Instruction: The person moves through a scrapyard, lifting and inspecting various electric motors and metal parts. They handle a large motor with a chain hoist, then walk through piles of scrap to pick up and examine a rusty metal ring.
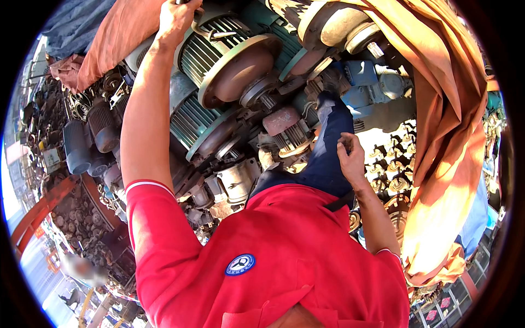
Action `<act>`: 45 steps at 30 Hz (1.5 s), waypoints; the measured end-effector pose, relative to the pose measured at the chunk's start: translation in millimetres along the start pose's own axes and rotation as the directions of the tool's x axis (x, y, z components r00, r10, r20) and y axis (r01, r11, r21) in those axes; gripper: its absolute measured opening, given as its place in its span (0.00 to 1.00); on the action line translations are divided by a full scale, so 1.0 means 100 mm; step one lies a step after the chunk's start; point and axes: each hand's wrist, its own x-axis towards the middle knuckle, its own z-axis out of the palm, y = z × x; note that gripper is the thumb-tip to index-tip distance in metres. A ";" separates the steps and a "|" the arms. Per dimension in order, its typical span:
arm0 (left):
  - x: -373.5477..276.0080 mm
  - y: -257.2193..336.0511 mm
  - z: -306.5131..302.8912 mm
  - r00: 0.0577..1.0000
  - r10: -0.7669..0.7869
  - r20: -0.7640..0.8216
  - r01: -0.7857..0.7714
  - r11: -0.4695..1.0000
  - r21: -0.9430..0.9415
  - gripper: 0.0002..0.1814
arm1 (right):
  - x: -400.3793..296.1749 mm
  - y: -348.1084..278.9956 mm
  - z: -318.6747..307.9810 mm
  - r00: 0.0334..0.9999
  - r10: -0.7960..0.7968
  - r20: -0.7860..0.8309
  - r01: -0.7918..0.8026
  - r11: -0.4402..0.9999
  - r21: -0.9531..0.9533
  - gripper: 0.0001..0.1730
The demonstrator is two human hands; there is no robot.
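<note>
At the top left, my left hand [176, 18] is closed around the upper end of a curved metal hook [199, 26], partly cut off by the picture's edge. The hook lies over a large finned electric motor [213, 45] with a round flange and splined shaft. My right hand [351, 158] hangs beside my dark trouser leg, its fingers loosely curled and holding nothing. Near that leg lies a smaller motor with a red end cover [283, 121]. Another green finned motor [190, 119] sits below the large one.
Orange tarpaulin [441, 102] hangs along the right; more orange cloth [119, 37] lies at upper left. Blue motors or pumps [361, 88] sit beyond my foot. Several small metal parts [393, 164] stand in rows at right. Grey motors [76, 147] and an orange beam [45, 205] are at left.
</note>
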 end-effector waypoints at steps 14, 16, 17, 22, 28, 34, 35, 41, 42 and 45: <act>-0.12 0.53 -0.19 0.996 0.079 0.035 -0.082 0.993 0.083 0.04 | 0.05 -0.07 0.23 0.992 -0.106 0.063 0.108 0.993 -0.039 0.16; -0.20 0.68 -0.25 0.995 0.090 0.042 -0.094 0.991 0.091 0.04 | 0.07 -0.04 0.24 0.992 -0.102 0.068 0.103 0.995 -0.014 0.16; -0.29 0.81 -0.32 0.995 0.096 0.039 -0.100 0.990 0.102 0.04 | 0.08 -0.04 0.25 0.992 -0.105 0.077 0.105 0.995 0.003 0.16; -0.36 1.13 -0.24 0.993 0.071 0.098 -0.082 0.990 0.117 0.03 | 0.05 -0.06 0.26 0.996 -0.061 0.060 0.061 0.998 0.001 0.16; -0.41 1.43 -0.20 0.990 0.103 0.098 -0.103 0.995 -0.011 0.02 | 0.05 -0.15 0.24 0.995 -0.094 0.025 0.094 0.995 0.032 0.15; -0.29 1.52 0.04 0.975 0.107 0.196 -0.066 0.976 -0.208 0.02 | 0.01 -0.18 0.23 0.997 -0.073 -0.021 0.074 0.995 0.069 0.15; -0.06 1.26 -0.42 0.975 0.084 0.206 -0.002 0.928 -0.372 0.02 | 0.01 -0.23 0.25 0.994 -0.111 0.011 0.110 0.991 0.082 0.15; -0.44 1.90 0.09 0.950 0.229 0.214 -0.227 0.973 -0.034 0.06 | -0.06 -0.18 0.21 0.995 -0.075 -0.059 0.080 0.993 0.086 0.14; -0.45 1.94 0.09 0.949 0.243 0.199 -0.241 0.970 -0.036 0.06 | -0.07 -0.16 0.20 0.996 -0.064 -0.059 0.070 0.992 0.101 0.15; -0.54 2.15 0.16 0.948 0.260 0.185 -0.257 0.966 -0.043 0.06 | -0.06 -0.13 0.15 0.996 -0.039 -0.081 0.052 0.986 0.161 0.14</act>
